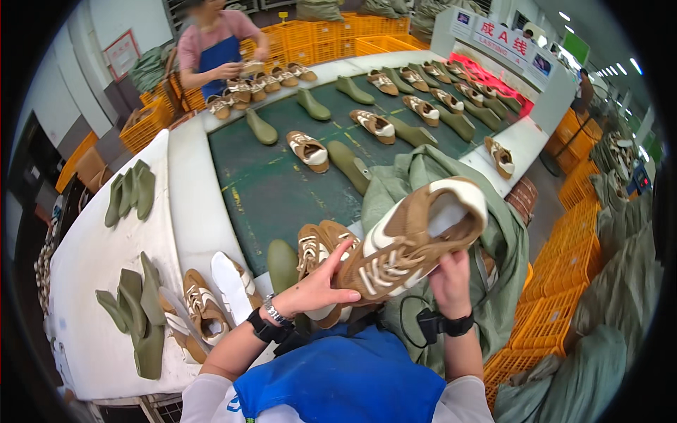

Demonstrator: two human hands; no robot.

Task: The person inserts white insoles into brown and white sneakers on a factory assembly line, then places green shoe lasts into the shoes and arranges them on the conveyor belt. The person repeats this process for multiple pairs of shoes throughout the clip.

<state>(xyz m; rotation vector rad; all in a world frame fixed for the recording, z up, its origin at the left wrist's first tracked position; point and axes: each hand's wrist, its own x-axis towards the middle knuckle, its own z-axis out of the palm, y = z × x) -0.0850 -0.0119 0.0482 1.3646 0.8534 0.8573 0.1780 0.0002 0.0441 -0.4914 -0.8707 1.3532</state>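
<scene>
A brown sneaker (398, 243) with white stripes and white laces is held up in front of me, its opening turned upward to the right. My left hand (321, 285) is closed on its toe end, thumb underneath. My right hand (451, 285) grips it from below near the heel; some of its fingers are hidden behind the shoe. Just behind my left hand stand more brown sneakers (310, 247), next to a green shoe last (283, 264). Left of my forearm lie a brown sneaker (204, 303) and a white-soled shoe turned over (233, 285).
A green belt (247, 190) carries rows of sneakers and green lasts. More lasts (134, 310) lie on the white table (77, 282) at left. A green sack (508, 233) bulges at my right, beside orange crates (564, 282). Another person (218, 49) handles shoes across the belt.
</scene>
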